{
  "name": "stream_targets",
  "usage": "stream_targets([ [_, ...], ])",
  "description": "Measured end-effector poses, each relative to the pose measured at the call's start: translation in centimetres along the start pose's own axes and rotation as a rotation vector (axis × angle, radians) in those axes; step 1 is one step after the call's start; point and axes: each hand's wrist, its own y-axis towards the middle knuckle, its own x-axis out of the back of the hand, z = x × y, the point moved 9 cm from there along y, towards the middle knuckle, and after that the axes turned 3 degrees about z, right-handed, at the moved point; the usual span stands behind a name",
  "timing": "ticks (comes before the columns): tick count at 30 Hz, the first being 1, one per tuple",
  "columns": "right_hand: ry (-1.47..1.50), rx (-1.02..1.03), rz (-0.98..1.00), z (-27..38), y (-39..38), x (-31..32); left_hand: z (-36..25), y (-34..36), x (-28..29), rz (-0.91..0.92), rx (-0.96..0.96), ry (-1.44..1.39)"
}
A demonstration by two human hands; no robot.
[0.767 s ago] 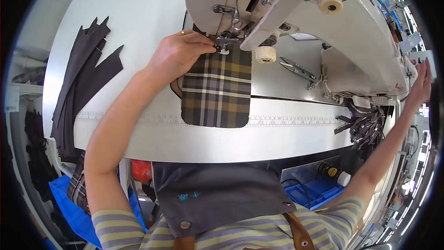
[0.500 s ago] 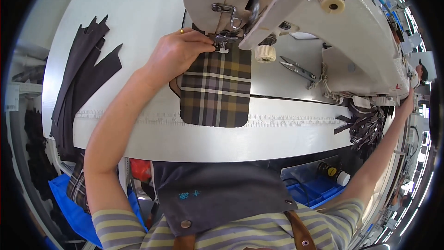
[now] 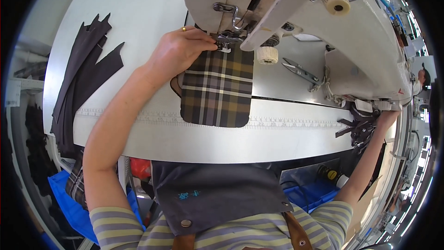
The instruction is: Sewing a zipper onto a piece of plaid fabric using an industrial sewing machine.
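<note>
A plaid fabric piece [image 3: 216,93] in brown, black and white, with rounded near corners, lies flat under the presser foot [image 3: 225,46] of a white sewing machine [image 3: 296,0]. My left hand [image 3: 178,50], a ring on one finger, pinches the fabric's far left edge right beside the foot. A brown-edged layer [image 3: 175,85] peeks out on the fabric's left side. Far to the right, my right hand [image 3: 387,118] is at the end of the machine, beside a bundle of dark strips [image 3: 363,127]. Its fingers are mostly hidden, so whether it holds anything does not show.
Dark cut fabric strips [image 3: 83,78] lie at the table's left. Thread snips [image 3: 300,71] rest by the machine's arm. A printed ruler [image 3: 286,123] runs along the table [image 3: 240,146]. Blue bins [image 3: 69,203] sit below, and a dark apron [image 3: 222,187] covers my lap.
My right hand has come down and nearer from the machine's far right end to the dark strip bundle. My left hand and the plaid fabric have hardly moved.
</note>
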Motion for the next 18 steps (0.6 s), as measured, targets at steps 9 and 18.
stream_targets([
  [9,-0.14,-0.116,0.08,4.4,1.6,-5.7,0.0,0.0,-0.1,0.007,-0.008,0.004],
  [18,-0.318,0.26,-0.235,7.4,-8.6,-4.2,0.4,-0.2,-0.5,0.041,0.001,-0.026],
])
